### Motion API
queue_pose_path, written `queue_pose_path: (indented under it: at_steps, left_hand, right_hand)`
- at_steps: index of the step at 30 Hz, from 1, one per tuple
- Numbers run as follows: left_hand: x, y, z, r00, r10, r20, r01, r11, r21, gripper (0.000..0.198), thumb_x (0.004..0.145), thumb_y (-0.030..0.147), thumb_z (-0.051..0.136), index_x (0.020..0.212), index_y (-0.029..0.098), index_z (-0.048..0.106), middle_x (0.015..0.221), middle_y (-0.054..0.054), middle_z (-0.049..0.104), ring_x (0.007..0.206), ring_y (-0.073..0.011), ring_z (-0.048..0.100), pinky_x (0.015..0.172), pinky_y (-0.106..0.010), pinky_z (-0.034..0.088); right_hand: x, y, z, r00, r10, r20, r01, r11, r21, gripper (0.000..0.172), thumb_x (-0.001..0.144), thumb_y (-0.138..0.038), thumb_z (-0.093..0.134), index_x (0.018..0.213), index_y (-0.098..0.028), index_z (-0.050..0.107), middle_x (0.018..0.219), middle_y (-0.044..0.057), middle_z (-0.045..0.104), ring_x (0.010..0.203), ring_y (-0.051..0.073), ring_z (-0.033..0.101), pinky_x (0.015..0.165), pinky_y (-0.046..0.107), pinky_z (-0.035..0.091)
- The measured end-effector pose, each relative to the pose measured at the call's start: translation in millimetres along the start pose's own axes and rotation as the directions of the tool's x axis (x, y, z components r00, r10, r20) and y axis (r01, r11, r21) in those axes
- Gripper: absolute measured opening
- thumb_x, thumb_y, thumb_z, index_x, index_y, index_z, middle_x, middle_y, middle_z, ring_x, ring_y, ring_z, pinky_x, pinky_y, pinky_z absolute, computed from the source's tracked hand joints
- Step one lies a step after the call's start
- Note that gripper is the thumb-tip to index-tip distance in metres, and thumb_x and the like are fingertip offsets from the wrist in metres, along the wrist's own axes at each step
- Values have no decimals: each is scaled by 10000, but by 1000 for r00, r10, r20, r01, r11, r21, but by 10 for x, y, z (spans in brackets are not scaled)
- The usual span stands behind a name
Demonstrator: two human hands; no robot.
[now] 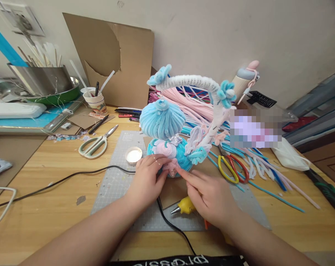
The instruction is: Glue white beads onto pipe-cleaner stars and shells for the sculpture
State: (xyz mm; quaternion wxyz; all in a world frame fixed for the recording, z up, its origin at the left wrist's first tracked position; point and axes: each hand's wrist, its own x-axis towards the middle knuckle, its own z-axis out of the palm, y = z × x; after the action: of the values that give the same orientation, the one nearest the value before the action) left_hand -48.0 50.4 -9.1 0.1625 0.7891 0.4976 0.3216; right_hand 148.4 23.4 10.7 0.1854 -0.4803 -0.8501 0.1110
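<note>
My left hand [150, 177] is closed, thumb and fingers pinching a small pink fuzzy flower [172, 167] against the front of a turquoise-and-pink pipe-cleaner piece [185, 159]. From the other side my right hand [211, 195] presses its index fingertip to the flower, the other fingers curled. Above rises a fluffy blue dome [162, 119], and a white arched handle [191, 82] with blue flowers curves over the right. A yellow glue gun [186, 205] lies on the grey cutting mat [112, 199], partly hidden under my right hand.
A small white round dish [133, 155] is left of the piece. Green-handled scissors [97, 144] lie further left; scissors with yellow and red handles [228, 170] lie right. Pipe cleaners [181, 101] pile up behind. A black cable [73, 173] crosses the table. Cardboard [135, 62] leans on the wall.
</note>
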Motion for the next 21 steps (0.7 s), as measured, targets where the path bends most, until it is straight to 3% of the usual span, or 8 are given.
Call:
queue_pose_path:
  at_steps: [13,21]
  left_hand:
    - [2,-1,-2,1000,-9,9,9,1000,22,276,858,166,573,1117,253,616,1156,-55,668,1111,-264,564,910,-471,407]
    - [-8,-31,-7,1000,23,-5,-23,1000,1,369,816,187,619,1178,227,560,1195,-79,640,1134,-265,548,947,-454,407]
  right_hand:
    - [-9,26,15,998,47,-52,-44,997,67,438,885,-153,380,1251,-208,615,830,60,743,722,208,687,615,335,503]
    - [-27,37,-16,989,123,-78,-112,985,129,336,868,-171,412,1015,-209,712,885,54,787,758,223,726,660,350,536]
